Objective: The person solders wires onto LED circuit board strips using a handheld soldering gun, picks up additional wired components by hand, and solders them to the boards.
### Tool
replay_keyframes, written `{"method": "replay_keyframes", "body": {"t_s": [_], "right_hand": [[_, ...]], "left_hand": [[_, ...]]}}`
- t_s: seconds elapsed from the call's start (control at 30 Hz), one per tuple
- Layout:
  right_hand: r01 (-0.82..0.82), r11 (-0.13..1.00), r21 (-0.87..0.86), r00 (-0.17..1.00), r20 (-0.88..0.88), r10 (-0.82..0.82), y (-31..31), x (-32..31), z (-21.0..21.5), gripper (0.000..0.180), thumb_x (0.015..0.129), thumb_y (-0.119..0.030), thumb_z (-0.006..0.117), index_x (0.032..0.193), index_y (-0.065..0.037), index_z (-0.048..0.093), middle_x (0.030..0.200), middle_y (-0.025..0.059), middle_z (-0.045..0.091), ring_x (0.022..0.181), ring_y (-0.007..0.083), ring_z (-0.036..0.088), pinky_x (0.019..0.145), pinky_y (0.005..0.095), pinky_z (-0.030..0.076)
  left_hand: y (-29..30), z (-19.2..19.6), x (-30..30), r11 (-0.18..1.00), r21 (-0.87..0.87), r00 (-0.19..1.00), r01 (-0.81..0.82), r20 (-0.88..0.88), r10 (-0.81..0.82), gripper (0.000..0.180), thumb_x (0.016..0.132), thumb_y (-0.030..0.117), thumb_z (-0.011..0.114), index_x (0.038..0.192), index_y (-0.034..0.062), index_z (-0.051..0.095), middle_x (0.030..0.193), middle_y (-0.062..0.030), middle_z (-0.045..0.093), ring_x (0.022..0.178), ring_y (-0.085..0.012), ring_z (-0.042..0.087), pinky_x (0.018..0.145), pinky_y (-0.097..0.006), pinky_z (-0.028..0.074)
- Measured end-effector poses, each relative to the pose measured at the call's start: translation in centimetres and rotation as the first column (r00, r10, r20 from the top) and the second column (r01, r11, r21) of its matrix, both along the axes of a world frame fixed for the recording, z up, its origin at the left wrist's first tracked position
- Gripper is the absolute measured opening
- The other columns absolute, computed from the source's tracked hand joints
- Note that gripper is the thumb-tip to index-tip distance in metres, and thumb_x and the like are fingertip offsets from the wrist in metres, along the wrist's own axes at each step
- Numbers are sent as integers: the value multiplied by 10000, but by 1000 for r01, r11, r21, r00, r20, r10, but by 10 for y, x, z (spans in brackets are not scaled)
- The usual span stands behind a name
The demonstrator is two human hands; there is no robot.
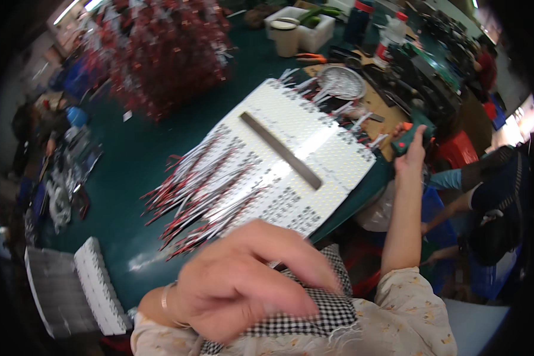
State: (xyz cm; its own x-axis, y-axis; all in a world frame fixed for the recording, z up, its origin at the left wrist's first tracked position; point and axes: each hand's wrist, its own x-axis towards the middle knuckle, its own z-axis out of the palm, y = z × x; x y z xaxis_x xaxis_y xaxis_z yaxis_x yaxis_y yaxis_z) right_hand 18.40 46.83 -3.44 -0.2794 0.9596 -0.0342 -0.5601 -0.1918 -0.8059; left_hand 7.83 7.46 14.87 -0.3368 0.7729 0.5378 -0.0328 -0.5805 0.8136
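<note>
My left hand (249, 276) is raised close in front of me over the checked apron (296, 323), blurred by motion. Its fingers are loosely bent and apart, and nothing shows between them. Stretched out to the right, my right hand (414, 155) is closed round a dark green handheld tool (419, 134) with red and orange parts; its exact kind is unclear. A white panel of small light modules (332, 142) lies between the hands. Red and white wires (199, 196) fan from its left side, with more at the far edge. Across it rests a flat metal bar (282, 151).
Bundled red and white wires (154, 53) are heaped at the far left of the green table (130, 160). A metal bowl (341, 82), pliers (312, 57), a lidded cup (285, 38) and a bottle (391, 38) stand beyond. Stacked panels (71, 288) sit lower left; another person (495, 202) is at right.
</note>
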Motion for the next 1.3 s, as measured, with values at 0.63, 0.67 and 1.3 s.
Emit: {"method": "replay_keyframes", "body": {"t_s": [0.63,0.67,1.3], "right_hand": [[307,946,106,747,589,-309,-21,-20,16,449,789,-299,685,1040,64,599,979,138,633,791,191,581,695,340,467],[330,911,247,674,614,-411,-6,-6,-9,496,798,-307,674,1082,83,562,1098,180,595,963,217,567,841,345,438],[-155,943,294,987,94,133,-142,64,95,169,871,-19,549,1029,34,576,953,85,605,896,169,593,826,282,480]], "left_hand": [[-19,21,124,396,916,407,59,340,-848,486,914,350,534,1234,-1,433,1111,-261,474,977,-395,539,906,-466,419],[-31,35,102,510,820,325,261,423,-846,494,909,369,539,1232,6,446,1116,-260,469,964,-380,534,906,-455,410],[17,-8,33,951,86,719,296,635,-281,578,929,385,476,1386,50,360,980,-46,433,846,-162,403,805,-281,332]]}}
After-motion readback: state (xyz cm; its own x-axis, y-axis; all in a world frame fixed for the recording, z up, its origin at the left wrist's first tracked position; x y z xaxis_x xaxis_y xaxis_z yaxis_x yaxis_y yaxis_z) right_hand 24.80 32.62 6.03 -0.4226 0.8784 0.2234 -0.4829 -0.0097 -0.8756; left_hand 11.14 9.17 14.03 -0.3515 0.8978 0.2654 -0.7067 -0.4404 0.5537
